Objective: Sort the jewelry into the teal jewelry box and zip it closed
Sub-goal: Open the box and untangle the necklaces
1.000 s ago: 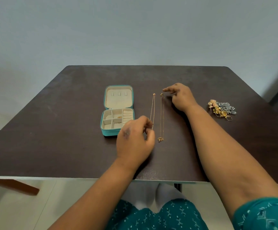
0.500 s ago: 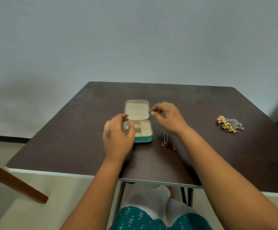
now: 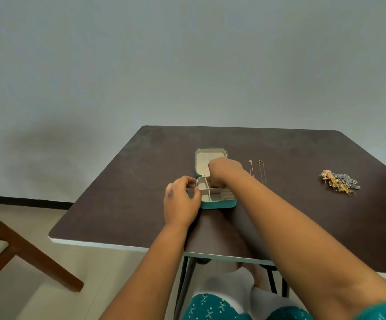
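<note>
The teal jewelry box lies open on the dark table, its cream lid flat behind the divided base. My left hand is at the base's left rim, with curled fingers touching the near-left corner. My right hand reaches over the box, fingertips pointing down into a back compartment and hidden from view. Two thin gold chains lie side by side just right of the box, their lower ends hidden behind my right forearm. A pile of gold and silver jewelry sits far right.
A brown wooden chair leg slants across the floor at the left. The table's pale front edge runs close to my lap, with black metal legs underneath. A plain wall stands behind the table.
My left hand left the lower end of a chain and moved to the box's left rim. My right hand moved from the chain tops into the box. The view shifted right and up.
</note>
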